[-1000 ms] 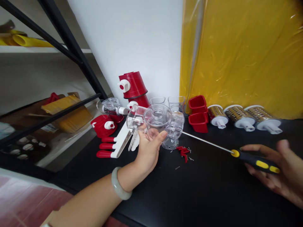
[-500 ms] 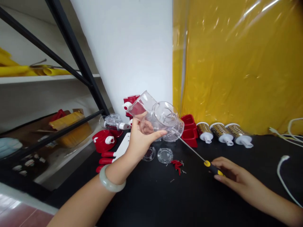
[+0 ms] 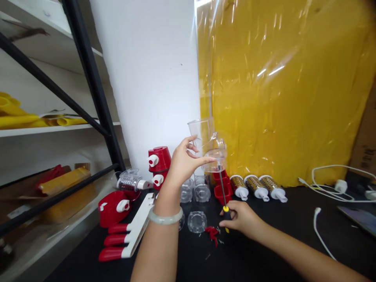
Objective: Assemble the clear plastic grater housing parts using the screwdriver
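Note:
My left hand [image 3: 183, 160] grips a clear plastic housing [image 3: 202, 131] with a square chute, held up above the table. My right hand [image 3: 242, 219] is closed on a black and yellow screwdriver [image 3: 222, 188], whose shaft points up into the round underside of the housing. The tip is hard to make out through the clear plastic. Below, on the black table, lie a clear round cover [image 3: 197, 222], small red parts [image 3: 212, 233] and several loose screws [image 3: 220, 241].
Red housings [image 3: 159, 158] and white handles with red grips [image 3: 129, 238] lie to the left. Red trays [image 3: 222, 192] and several metal grater drums [image 3: 256, 187] stand along the yellow-covered wall. White cables [image 3: 319, 231] and a tablet-like device [image 3: 360, 218] are on the right.
The housing has been turned more upright, and the screwdriver has swung from a slant to nearly vertical. My right hand has come in left, beneath the housing. The camera view has shifted.

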The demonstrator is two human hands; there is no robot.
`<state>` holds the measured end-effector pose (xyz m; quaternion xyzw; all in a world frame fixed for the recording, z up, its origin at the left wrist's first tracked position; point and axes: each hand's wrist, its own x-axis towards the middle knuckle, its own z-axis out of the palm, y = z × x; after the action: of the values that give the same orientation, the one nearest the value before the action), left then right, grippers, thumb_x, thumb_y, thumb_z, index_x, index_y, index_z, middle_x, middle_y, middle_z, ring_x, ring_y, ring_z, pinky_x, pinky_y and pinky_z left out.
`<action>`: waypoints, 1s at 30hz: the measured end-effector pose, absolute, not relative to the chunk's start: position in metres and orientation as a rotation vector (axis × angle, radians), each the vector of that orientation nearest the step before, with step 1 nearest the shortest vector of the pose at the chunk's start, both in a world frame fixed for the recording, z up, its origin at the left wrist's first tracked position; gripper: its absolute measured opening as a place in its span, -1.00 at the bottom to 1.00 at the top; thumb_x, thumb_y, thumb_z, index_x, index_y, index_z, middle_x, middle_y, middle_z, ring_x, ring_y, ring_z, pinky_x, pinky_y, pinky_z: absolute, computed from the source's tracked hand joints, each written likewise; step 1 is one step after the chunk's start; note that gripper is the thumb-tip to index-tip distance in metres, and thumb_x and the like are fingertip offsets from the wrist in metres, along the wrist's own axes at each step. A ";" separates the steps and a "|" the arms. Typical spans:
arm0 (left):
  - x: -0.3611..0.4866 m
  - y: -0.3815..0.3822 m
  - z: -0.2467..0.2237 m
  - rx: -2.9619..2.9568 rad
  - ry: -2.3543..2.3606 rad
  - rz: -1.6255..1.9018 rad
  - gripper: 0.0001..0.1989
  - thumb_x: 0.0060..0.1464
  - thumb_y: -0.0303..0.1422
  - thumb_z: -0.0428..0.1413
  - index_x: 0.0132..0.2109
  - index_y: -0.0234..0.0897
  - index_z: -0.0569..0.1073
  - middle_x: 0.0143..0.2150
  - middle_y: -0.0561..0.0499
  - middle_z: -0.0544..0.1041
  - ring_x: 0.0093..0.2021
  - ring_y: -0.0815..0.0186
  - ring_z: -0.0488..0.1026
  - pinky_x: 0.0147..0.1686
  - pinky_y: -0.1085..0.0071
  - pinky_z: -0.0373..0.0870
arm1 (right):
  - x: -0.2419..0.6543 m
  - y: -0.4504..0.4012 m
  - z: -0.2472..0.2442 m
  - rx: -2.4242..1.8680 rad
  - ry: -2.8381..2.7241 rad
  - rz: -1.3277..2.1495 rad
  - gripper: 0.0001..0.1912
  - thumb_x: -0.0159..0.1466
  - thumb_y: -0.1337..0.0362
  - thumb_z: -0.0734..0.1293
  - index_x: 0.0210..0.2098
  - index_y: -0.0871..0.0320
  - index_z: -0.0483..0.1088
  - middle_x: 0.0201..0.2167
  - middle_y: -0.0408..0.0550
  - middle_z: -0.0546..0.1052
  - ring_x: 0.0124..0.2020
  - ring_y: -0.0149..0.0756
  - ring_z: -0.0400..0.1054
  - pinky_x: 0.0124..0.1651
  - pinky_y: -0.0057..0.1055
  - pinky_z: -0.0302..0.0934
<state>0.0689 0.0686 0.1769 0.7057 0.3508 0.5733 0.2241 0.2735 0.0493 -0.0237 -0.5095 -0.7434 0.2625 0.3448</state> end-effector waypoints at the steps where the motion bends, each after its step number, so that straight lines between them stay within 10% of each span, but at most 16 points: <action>1: 0.071 0.072 0.176 1.966 0.980 1.582 -0.04 -0.43 -0.20 0.51 0.19 -0.33 0.42 -0.30 0.11 0.38 -0.47 0.48 0.25 -0.42 0.45 0.32 | 0.274 0.051 -0.024 -1.328 -1.949 0.667 -0.61 -0.07 0.06 0.59 -0.39 0.21 0.54 -0.49 -0.18 0.36 -0.50 -0.44 0.15 -0.44 -0.46 0.06; 8: 0.071 0.085 0.167 1.925 0.959 1.610 0.00 -0.41 -0.14 0.50 0.24 -0.30 0.41 -0.36 0.19 0.26 -0.46 0.46 0.25 -0.39 0.44 0.30 | 0.274 0.048 -0.009 -1.389 -2.072 0.685 -0.65 0.03 0.09 0.56 -0.33 0.23 0.54 -0.41 -0.10 0.46 -0.45 -0.39 0.27 -0.40 -0.47 0.13; 14: 0.064 0.081 0.168 1.879 0.984 1.619 0.01 -0.42 -0.16 0.50 0.24 -0.35 0.41 -0.37 0.19 0.22 -0.47 0.48 0.21 -0.41 0.44 0.29 | 0.289 0.034 0.037 -1.299 -2.282 0.784 -0.41 0.15 0.21 0.47 0.17 0.16 0.40 -0.02 0.07 0.53 -0.14 -0.22 0.42 -0.14 -0.37 0.29; 21: 0.066 0.072 0.169 1.913 0.983 1.638 -0.04 -0.38 -0.20 0.50 0.25 -0.26 0.42 -0.37 0.18 0.23 -0.46 0.48 0.22 -0.40 0.44 0.30 | 0.292 0.032 0.044 -1.222 -2.272 0.906 -0.92 0.26 0.31 0.33 -0.29 0.22 0.43 -0.41 -0.04 0.54 -0.35 -0.31 0.44 -0.27 -0.41 0.29; 30: 0.073 0.058 0.175 1.942 1.003 1.640 -0.01 -0.40 -0.22 0.51 0.26 -0.26 0.42 -0.38 0.19 0.20 -0.46 0.48 0.23 -0.40 0.45 0.33 | 0.293 0.028 0.034 -1.098 -2.179 0.847 -0.82 0.29 0.22 0.33 -0.15 0.16 0.43 -0.04 0.02 0.55 -0.30 -0.37 0.40 -0.21 -0.36 0.34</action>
<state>0.0729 0.0580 0.1750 0.6958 0.3594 0.5877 0.2033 0.2929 0.0278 0.0339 -0.4085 -0.8109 0.3153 0.2760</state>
